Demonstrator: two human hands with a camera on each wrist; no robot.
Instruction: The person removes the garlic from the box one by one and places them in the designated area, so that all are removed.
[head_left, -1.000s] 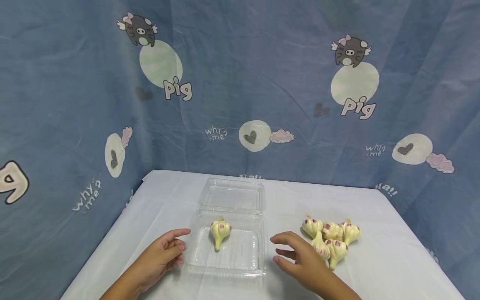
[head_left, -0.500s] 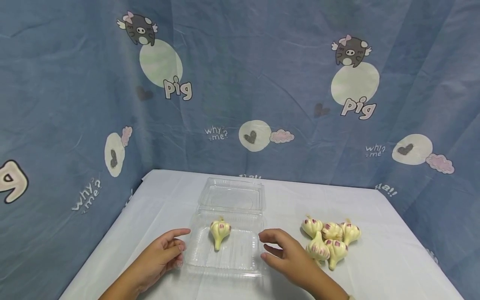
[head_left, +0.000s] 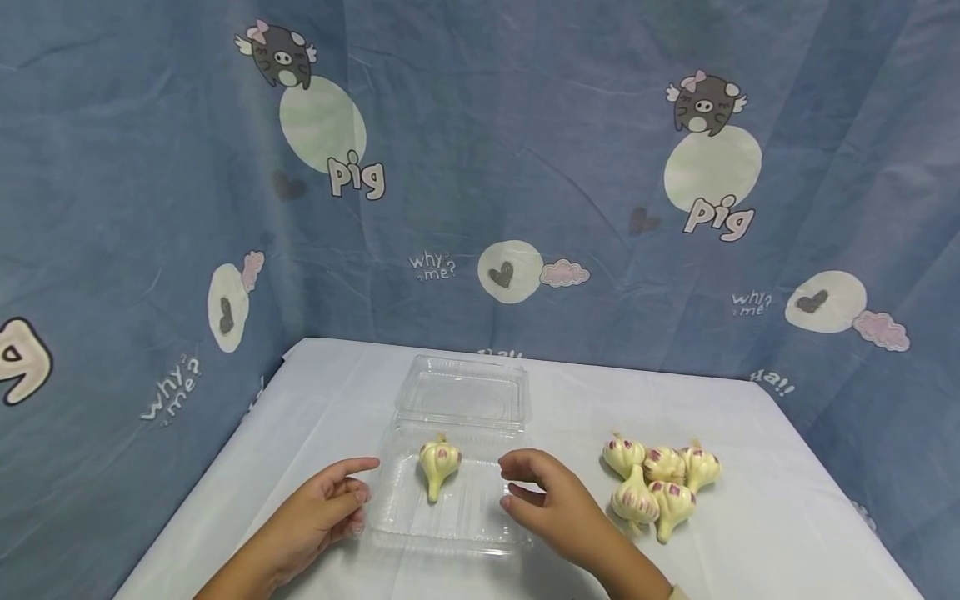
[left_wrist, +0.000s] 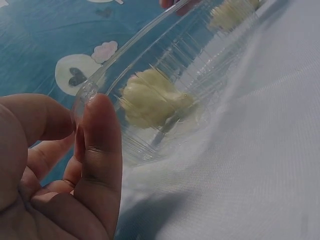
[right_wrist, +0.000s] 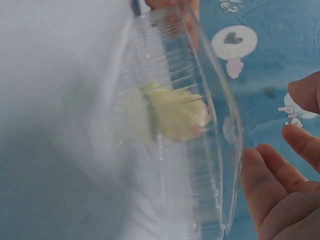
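A clear plastic clamshell box (head_left: 480, 508) lies with its lid (head_left: 461, 392) folded back, and one garlic bulb (head_left: 438, 462) sits in its base. At the box's left side, my left hand (head_left: 318, 517) pinches the rim between thumb and finger; the left wrist view shows these fingers (left_wrist: 100, 145) around the rim's corner. My right hand (head_left: 555, 504) hovers by the box's right side, fingers bent loosely apart and holding nothing. In the right wrist view the garlic (right_wrist: 177, 112) shows through the clear wall, beside the right fingers (right_wrist: 260, 175).
Several more garlic bulbs (head_left: 667, 479) lie clustered on the white cloth (head_left: 780, 517), to the right of my right hand. A blue printed curtain (head_left: 585, 167) rises behind the table and along both sides.
My right hand has moved left, from beside the garlic cluster to the box's right side. One bulb in the cluster has shifted slightly. My left hand stays in place.
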